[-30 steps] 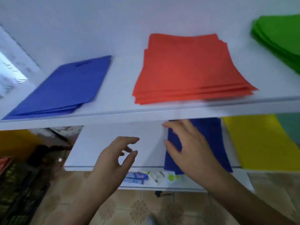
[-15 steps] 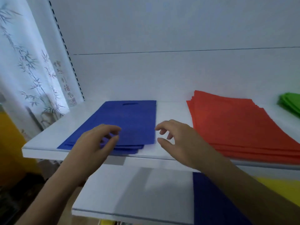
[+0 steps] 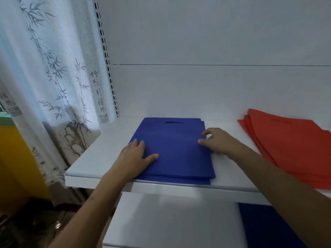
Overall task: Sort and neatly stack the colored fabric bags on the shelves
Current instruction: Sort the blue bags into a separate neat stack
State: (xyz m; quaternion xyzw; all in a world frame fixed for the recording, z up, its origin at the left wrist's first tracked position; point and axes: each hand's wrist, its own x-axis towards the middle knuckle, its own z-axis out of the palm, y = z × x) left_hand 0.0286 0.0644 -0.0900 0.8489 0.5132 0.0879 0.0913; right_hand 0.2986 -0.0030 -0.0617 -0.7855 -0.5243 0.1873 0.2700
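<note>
Both hands have come up from the lower shelf: left hand lies flat on the blue bags, right hand, loosely curled, touches their right edge, probably squaring the pile.

Two shelves, two blue bag stacks, one orange stack, two hands; bags per stack unclear.

My left hand and right hand rest on the bag stack on the upper shelf. Another stack lies right of it; a curtain hangs left, a lower shelf sits below.
</note>
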